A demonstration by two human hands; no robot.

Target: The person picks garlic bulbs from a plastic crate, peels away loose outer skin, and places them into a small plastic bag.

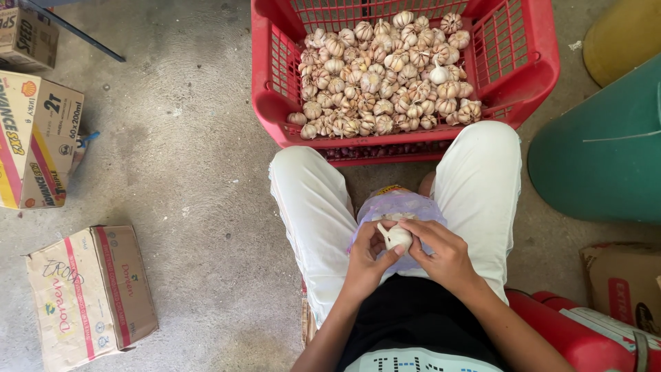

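Garlic bulb: a white garlic bulb (396, 238) sits over the lap, pinched between both hands.
Left hand (366, 260): fingers curled closed around the bulb's near side — steadying it.
Right hand (444, 255): fingertips closed on the bulb's far side.
Plastic bag (399, 205): lies between the knees, just under the bulb, placed to catch whatever drops.
Red crate (275, 103): heaped with garlic — within arm's reach ahead.
Cardboard boxes (89, 293): well apart, on the concrete floor (200, 172).

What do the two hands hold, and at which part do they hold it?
Both hands, left hand and right hand, hold one garlic bulb by its round body, fingers around it.
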